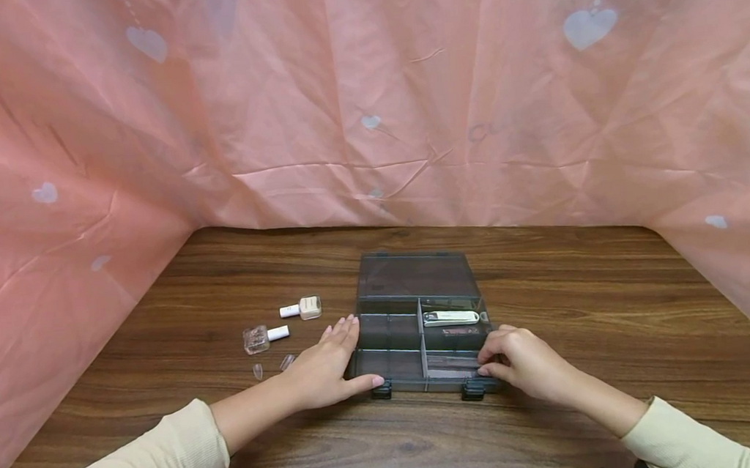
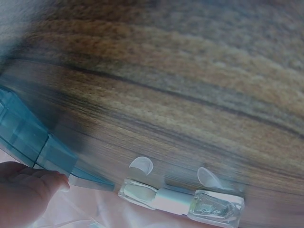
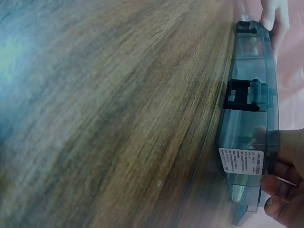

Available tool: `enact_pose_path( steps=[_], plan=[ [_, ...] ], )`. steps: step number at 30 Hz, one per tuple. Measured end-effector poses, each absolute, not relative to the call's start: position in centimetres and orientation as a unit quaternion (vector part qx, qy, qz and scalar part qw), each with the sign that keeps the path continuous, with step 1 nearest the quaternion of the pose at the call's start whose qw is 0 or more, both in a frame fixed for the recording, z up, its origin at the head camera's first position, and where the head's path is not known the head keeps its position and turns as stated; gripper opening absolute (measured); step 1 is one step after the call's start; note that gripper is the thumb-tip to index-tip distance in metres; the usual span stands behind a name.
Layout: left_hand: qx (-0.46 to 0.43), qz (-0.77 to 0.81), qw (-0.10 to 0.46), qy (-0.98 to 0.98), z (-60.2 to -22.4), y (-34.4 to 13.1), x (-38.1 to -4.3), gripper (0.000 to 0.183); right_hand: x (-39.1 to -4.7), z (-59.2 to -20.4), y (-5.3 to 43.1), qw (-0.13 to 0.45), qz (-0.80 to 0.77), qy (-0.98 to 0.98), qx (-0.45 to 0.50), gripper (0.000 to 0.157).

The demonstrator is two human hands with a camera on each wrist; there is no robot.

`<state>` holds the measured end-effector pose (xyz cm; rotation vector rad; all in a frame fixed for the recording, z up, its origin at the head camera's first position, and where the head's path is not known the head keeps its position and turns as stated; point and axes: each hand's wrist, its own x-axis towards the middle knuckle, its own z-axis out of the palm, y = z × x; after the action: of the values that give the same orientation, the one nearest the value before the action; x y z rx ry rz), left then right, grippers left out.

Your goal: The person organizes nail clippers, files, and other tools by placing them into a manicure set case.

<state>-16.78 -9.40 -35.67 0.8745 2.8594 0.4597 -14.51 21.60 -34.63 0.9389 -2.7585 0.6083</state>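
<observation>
A dark see-through compartment box [image 1: 391,369] lies with its lid [image 1: 416,275] folded back. My left hand [image 1: 322,367] rests along its left side, fingers straight and thumb on the front edge by a latch [image 1: 381,390]. A nail clipper [image 1: 451,318] lies in the back right compartment. At the front right corner, my right hand [image 1: 524,362] reaches in with curled fingers. Its thumb and index pinch the right end of a thin pale strip [image 1: 448,373] in the front right compartment. Other right fingers [image 3: 274,206] bend outside the wall, close to a white label [image 3: 242,161].
Left of the box, two nail polish bottles with white caps lie on their sides: one cream [image 1: 311,307], one clear [image 1: 255,339]. Two clear nail tips [image 1: 257,371] lie nearer me. Pink cloth [image 1: 408,150] with hearts encloses the wooden table [image 1: 585,298].
</observation>
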Motion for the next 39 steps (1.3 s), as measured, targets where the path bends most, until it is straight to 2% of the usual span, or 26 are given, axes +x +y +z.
enact_pose_path(
  steps=[5, 7, 9, 15, 19, 39],
  plan=[
    [0.292, 0.151, 0.054, 0.943, -35.75, -9.42, -16.81, 0.092, -14.52, -34.59, 21.64, 0.144, 0.234, -0.909, 0.314, 0.008],
    [0.291, 0.151, 0.054, 0.943, -35.75, -9.43, -16.82, 0.092, -14.55, -34.49, 21.63, 0.177, 0.235, -0.904, 0.310, 0.018],
    [0.291, 0.151, 0.056, 0.943, -35.75, -9.44, -16.80, 0.093, -14.56, -34.25, 21.71, 0.182, 0.230, -0.908, 0.299, 0.035],
    [0.289, 0.154, 0.058, 0.943, -35.73, -9.49, -16.76, 0.092, -14.78, -33.85, 22.09, 0.099, 0.195, -0.941, 0.259, 0.089],
    [0.290, 0.157, 0.057, 0.942, -35.75, -9.49, -16.78, 0.092, -14.82, -34.37, 22.25, 0.052, 0.174, -0.952, 0.248, 0.109],
    [0.291, 0.156, 0.054, 0.942, -35.63, -9.76, -16.81, 0.092, -14.96, -34.09, 22.07, -0.001, 0.165, -0.961, 0.222, 0.108]
  ],
)
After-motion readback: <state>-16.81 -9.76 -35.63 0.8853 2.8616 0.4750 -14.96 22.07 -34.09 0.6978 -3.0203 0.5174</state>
